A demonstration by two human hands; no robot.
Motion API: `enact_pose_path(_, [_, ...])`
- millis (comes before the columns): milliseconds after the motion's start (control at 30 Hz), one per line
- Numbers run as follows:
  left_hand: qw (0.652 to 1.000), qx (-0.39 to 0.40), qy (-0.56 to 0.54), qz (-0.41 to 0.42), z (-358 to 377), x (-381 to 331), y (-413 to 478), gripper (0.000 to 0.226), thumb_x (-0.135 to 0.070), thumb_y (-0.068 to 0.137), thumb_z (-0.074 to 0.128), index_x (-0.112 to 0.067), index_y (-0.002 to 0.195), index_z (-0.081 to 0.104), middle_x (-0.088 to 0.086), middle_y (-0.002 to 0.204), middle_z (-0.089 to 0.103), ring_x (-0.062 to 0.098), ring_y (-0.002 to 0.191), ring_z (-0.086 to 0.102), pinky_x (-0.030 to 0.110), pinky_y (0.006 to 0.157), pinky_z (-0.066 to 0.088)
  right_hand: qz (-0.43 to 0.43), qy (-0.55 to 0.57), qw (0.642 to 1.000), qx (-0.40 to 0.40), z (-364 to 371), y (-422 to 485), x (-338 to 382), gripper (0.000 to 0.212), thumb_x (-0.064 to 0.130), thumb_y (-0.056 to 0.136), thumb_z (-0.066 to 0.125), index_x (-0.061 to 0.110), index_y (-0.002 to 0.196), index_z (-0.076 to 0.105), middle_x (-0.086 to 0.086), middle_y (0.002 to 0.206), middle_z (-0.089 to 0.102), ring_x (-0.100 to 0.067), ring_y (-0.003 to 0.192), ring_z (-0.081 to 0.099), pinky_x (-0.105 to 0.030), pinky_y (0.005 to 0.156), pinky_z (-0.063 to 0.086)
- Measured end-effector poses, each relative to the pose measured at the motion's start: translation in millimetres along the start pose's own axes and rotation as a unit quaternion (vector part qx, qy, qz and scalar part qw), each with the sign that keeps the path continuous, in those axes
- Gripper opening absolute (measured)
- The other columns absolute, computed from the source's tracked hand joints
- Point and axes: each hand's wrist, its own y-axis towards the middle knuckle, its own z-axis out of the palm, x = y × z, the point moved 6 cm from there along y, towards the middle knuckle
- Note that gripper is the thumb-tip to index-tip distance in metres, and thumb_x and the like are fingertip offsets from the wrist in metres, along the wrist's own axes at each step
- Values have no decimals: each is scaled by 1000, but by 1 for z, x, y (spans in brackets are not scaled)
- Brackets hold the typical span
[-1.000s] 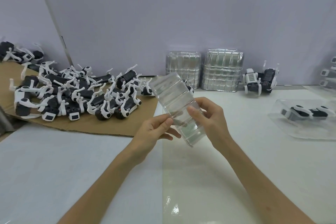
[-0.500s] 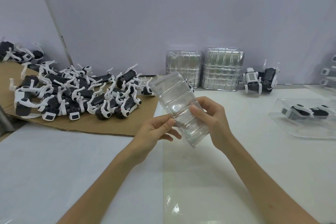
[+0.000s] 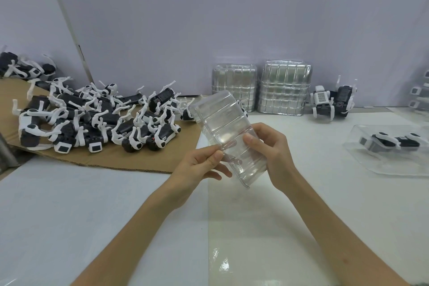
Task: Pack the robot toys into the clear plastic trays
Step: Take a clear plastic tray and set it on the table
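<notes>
A white counter (image 3: 69,204) is seen against a pale wall. An empty tray (image 3: 227,137) is held tilted above it, pinched at its left edge by the left hand (image 3: 199,167) and gripped at its right by the right hand (image 3: 274,153). The tray is probably being readied. Next it must be set down and a toy fetched from the toy pile (image 3: 104,118) on cardboard (image 3: 139,160), far left. Tray stacks (image 3: 283,88) stand far and a filled tray (image 3: 394,148) lies right, neither in the way.

At left, on cardboard (image 3: 139,160), heap of robot toys (image 3: 97,118); behind centre, tray stacks (image 3: 262,88); far right on surface (image 3: 69,216), tray (image 3: 371,165) with toy (image 3: 390,140) inside.
</notes>
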Motion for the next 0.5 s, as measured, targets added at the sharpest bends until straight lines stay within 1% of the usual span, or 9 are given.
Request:
enact_pose_path(67, [1000, 1, -2, 0, 0, 0, 0, 29, -46, 93, 62, -32, 117, 73, 1, 112, 73, 17, 85, 68, 22, 74, 52, 1, 4, 1000, 1, 0, 0, 0, 11, 20, 80, 69, 12, 88, 71, -2, 82, 69, -18, 76, 65, -26, 64, 53])
enact_pose_path(200, [1000, -4, -4, -3, -1, 2, 1, 30, -43, 94, 61, -25, 113, 75, 4, 112, 73, 19, 85, 68, 24, 74, 52, 6, 11, 1000, 3, 0, 0, 0, 15, 20, 80, 69, 9, 90, 70, -5, 83, 68, -21, 78, 65, -28, 65, 53])
enact_pose_path(300, [1000, -22, -6, -5, -4, 4, 2, 44, -44, 88, 61, -10, 115, 71, 13, 113, 70, 20, 84, 68, 25, 73, 52, 10, 13, 1000, 4, 0, 0, -1, 17, 21, 80, 69, 8, 92, 69, -5, 84, 68, -22, 79, 64, -29, 65, 53])
enact_pose_path(333, [1000, -26, -4, -3, -5, 4, 2, 48, -46, 86, 62, -9, 116, 71, 16, 114, 69, 21, 83, 68, 25, 73, 52, 9, 13, 1000, 4, 1, 0, -1, 17, 20, 80, 69, 8, 92, 69, -5, 83, 68, -22, 79, 64, -29, 65, 53])
enact_pose_path(400, [999, -30, 7, 9, -5, 2, 2, 44, -45, 86, 62, -15, 117, 71, 20, 114, 69, 21, 81, 68, 25, 72, 51, 3, 11, 1000, 3, 1, -1, 0, 16, 20, 81, 68, 8, 91, 69, -4, 82, 68, -20, 76, 64, -28, 65, 53])
enact_pose_path(500, [997, -42, 54, 43, -4, -2, 1, 28, -33, 96, 53, -26, 117, 71, 15, 109, 72, 21, 77, 69, 25, 72, 51, -24, -13, 1000, -4, 2, -3, 3, 13, 20, 82, 67, 10, 91, 69, -1, 80, 67, -17, 71, 64, -25, 63, 51])
